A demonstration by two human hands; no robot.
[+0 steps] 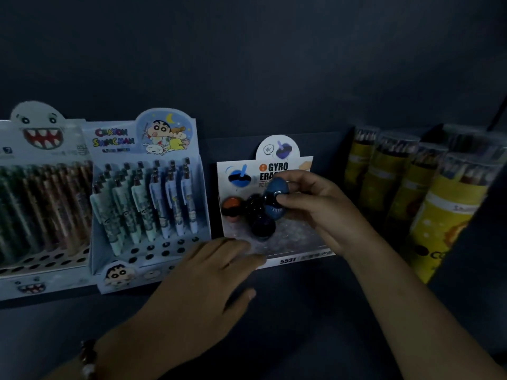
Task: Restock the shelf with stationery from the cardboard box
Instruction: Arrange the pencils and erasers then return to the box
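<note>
A white "Gyro Eraser" display box (295, 244) stands in the middle of the dark shelf. Inside it lie an orange gyro eraser (231, 205) and two dark ones (263, 226). My right hand (321, 212) pinches blue gyro erasers (277, 187) over the box's upper part. My left hand (208, 292) reaches in from below with fingers straight, its fingertips touching the box's front left corner. The cardboard box is out of view.
Left of the eraser box stand a Crayon Shin-chan pen display (148, 198) and a ghost-faced pen display (41, 198). At the right, several yellow tubes of coloured pencils (439, 204) stand in a row. Dark shelf floor (301, 311) lies in front.
</note>
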